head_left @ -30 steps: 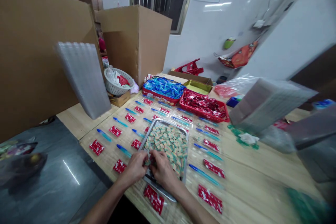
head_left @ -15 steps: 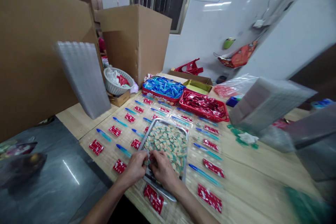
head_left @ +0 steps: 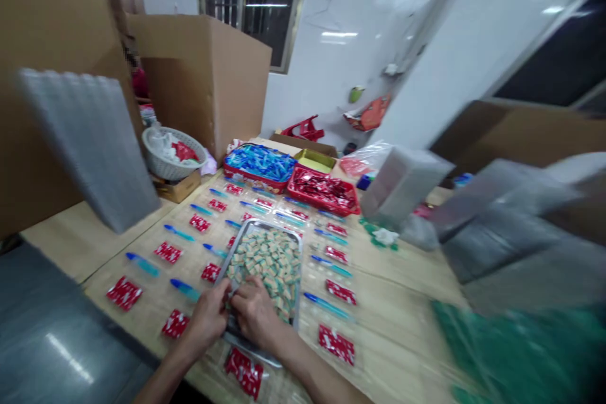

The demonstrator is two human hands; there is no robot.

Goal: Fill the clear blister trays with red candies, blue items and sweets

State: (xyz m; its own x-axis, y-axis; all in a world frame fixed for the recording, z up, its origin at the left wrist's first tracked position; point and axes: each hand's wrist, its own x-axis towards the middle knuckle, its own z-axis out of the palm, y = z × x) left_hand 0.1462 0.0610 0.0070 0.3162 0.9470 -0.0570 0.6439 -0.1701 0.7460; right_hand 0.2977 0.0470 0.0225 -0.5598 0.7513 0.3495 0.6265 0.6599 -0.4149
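from where i stand, the left hand (head_left: 207, 319) and right hand (head_left: 258, 314) nearly meet over the near end of the metal tray (head_left: 300, 278), fingers curled in; i can't tell whether either grips anything. light fingertips and low wrists would suit those small, green-edged pieces (head_left: 274, 259), heaped loosely in the tray, and keep them from scattering. beyond, a red-sided tin (head_left: 255, 182) brims with blue pen-like sticks (head_left: 262, 161), beside a red basket (head_left: 341, 207) of shiny red packets (head_left: 322, 186). the pale, holed basket (head_left: 165, 167) holds crumpled plastic.
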